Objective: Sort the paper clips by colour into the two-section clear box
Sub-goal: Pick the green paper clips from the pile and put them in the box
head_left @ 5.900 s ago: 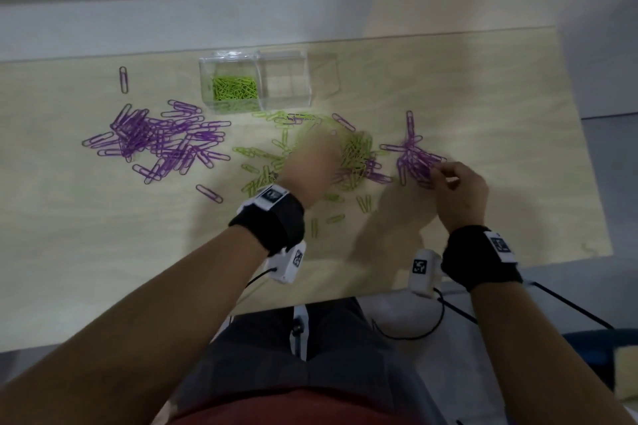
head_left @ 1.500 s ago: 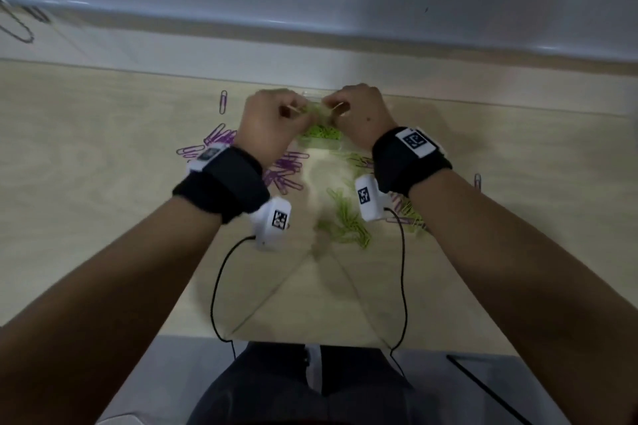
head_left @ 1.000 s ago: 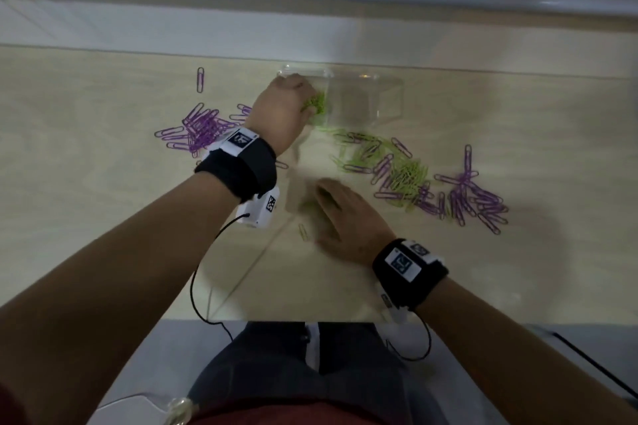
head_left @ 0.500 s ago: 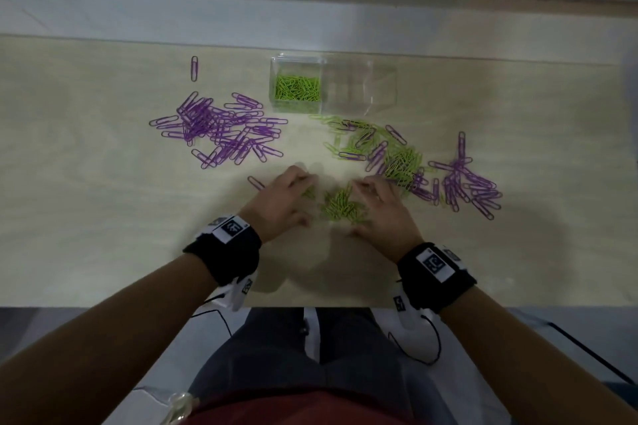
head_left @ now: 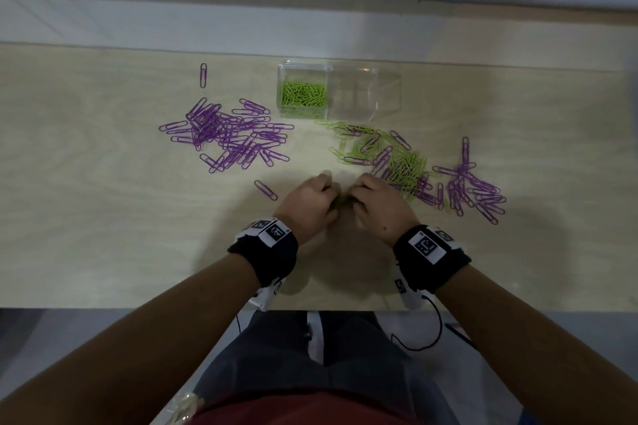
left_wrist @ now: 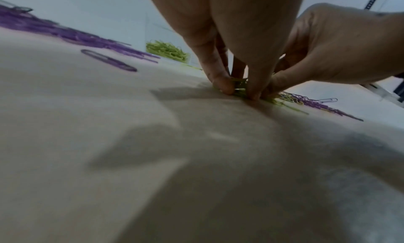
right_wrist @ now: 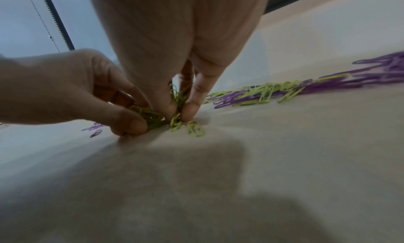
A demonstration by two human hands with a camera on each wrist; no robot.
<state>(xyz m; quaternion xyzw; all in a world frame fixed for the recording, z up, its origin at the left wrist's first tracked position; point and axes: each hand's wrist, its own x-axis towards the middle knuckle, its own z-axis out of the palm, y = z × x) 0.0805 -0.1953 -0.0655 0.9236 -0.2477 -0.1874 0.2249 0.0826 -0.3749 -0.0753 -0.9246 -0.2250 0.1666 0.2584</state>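
Observation:
Both hands meet over a small heap of green clips (head_left: 342,201) near the table's front middle. My left hand (head_left: 310,203) pinches the heap from the left, and my right hand (head_left: 374,205) pinches it from the right. In the right wrist view the green clips (right_wrist: 153,116) bunch between the fingertips, with two loose ones (right_wrist: 192,127) beside them. The clear box (head_left: 338,91) stands at the back; its left section holds green clips (head_left: 303,93), its right section holds nothing.
A purple clip pile (head_left: 229,134) lies at the left, with single purple clips (head_left: 203,74) (head_left: 266,190) apart from it. A mixed green and purple spread (head_left: 397,162) and a purple pile (head_left: 469,190) lie at the right. The table's front edge (head_left: 172,308) runs below my wrists.
Half a second ago the hands flanked the green heap with fingers spread; now they have drawn together and pinch it. Before that the left hand was at the box.

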